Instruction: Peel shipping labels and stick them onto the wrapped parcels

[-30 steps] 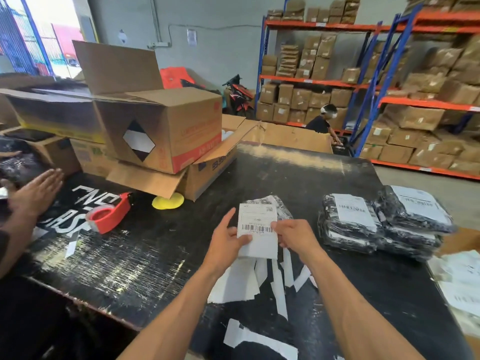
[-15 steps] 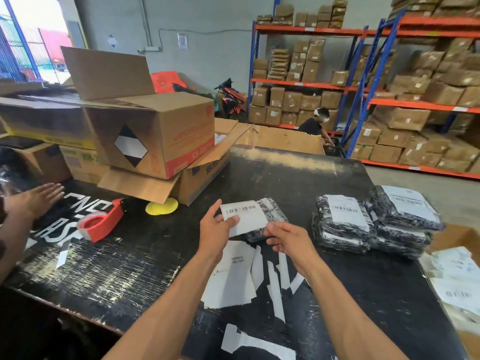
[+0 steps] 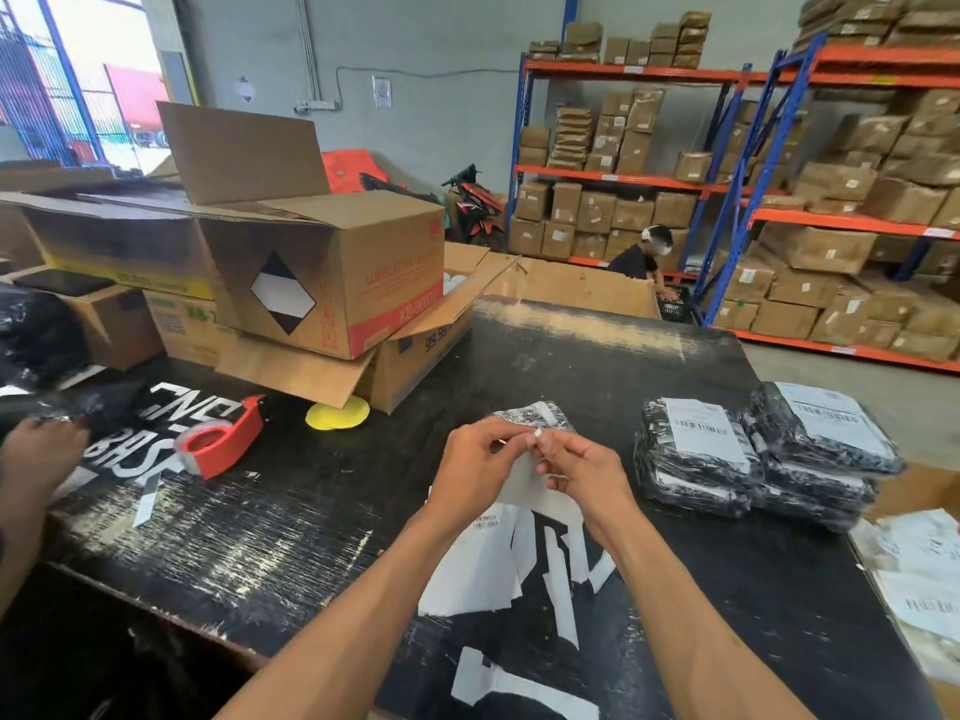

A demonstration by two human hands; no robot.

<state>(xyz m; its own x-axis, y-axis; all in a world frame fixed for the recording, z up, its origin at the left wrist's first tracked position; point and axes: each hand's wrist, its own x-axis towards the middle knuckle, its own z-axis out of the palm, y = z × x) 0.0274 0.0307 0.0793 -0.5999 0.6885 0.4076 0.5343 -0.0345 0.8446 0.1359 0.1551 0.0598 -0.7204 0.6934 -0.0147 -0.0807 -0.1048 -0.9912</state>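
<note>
The label (image 3: 524, 485) has swung from face-up to back-up, raised in mid-frame above the table (image 3: 311, 537). Left hand (image 3: 475, 467) and right hand (image 3: 582, 475) both pinch its top edge, fingertips nearly meeting. An unlabelled parcel (image 3: 535, 413) lies just behind them; labelled parcels (image 3: 753, 454) are stacked at right.
</note>
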